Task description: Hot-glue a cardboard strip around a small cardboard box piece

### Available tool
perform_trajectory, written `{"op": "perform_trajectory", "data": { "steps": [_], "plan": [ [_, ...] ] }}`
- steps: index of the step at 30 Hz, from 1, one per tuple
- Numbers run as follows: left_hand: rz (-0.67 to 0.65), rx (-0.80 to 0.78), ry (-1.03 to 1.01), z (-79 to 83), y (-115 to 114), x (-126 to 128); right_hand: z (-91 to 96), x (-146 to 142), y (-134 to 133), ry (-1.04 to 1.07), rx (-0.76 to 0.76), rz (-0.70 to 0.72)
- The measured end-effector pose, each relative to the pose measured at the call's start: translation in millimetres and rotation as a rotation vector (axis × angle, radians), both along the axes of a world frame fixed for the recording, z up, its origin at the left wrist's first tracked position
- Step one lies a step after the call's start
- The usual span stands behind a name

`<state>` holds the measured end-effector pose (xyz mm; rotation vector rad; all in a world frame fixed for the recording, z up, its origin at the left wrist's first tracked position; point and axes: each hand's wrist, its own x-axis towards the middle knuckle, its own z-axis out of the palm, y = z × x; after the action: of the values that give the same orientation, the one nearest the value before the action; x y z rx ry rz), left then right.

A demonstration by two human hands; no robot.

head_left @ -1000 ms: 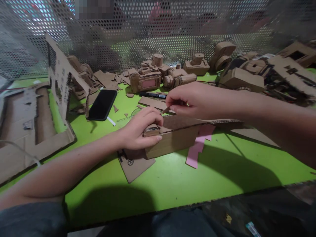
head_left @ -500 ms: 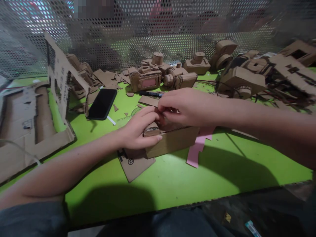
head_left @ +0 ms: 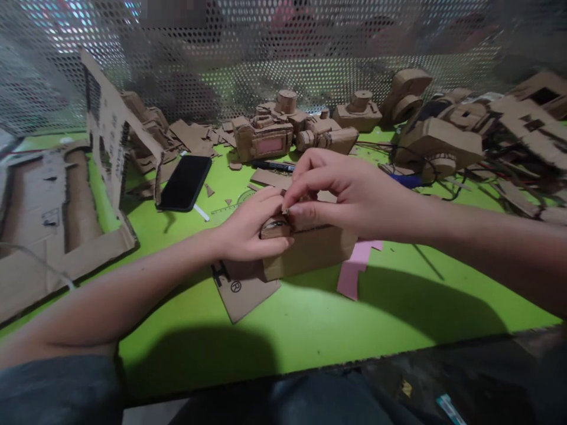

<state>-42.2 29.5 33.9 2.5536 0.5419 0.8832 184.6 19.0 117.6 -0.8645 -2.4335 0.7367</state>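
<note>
Where the left hand (head_left: 250,227) and right hand (head_left: 349,198) meet, a cardboard box (head_left: 310,254) lies on its side on the green worktop (head_left: 310,336), with a round cardboard piece (head_left: 275,228) at its left end. The left hand curls over that end, fingers together and pressing down on the round piece. The right hand comes in from above, its thumb and fingertips (head_left: 295,209) pinched together at the box's top edge; whatever lies between them is hidden.

Under the box's left end lies a flat cardboard offcut (head_left: 243,292) printed with a circled R, and a stepped pink paper strip (head_left: 352,271) sticks out from under the right end. Just beyond the hands are a black marker (head_left: 272,166) and a black smartphone (head_left: 185,183). Further back stand a cardboard camera model (head_left: 263,137) with a pink panel and other cardboard models, with tangled wires (head_left: 491,153) to the right. A cardboard wall with cut windows (head_left: 113,130) stands at the left, and perforated metal mesh (head_left: 283,59) rises behind everything.
</note>
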Motion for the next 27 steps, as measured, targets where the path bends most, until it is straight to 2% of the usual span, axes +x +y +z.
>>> {"op": "perform_trajectory", "data": {
  "steps": [4,8,13,21,27],
  "plan": [
    [-0.045,-0.017,-0.078,-3.3,1,3,0.1,-8,-9,-0.033,-0.056,0.046],
    [-0.043,-0.096,-0.098,-0.6,-1,6,1.2,-12,-9,-0.091,-0.076,0.018],
    [-0.034,-0.108,-0.092,0.9,-2,5,1.8,-13,-8,-0.182,0.096,0.058],
    [-0.118,0.061,-0.188,-9.3,6,7,-4.8,-10,-10,-0.188,0.313,0.143],
    [-0.13,0.129,-0.211,-10.1,7,6,-12.2,-7,-8,-0.115,0.368,0.177]
  ]
}}
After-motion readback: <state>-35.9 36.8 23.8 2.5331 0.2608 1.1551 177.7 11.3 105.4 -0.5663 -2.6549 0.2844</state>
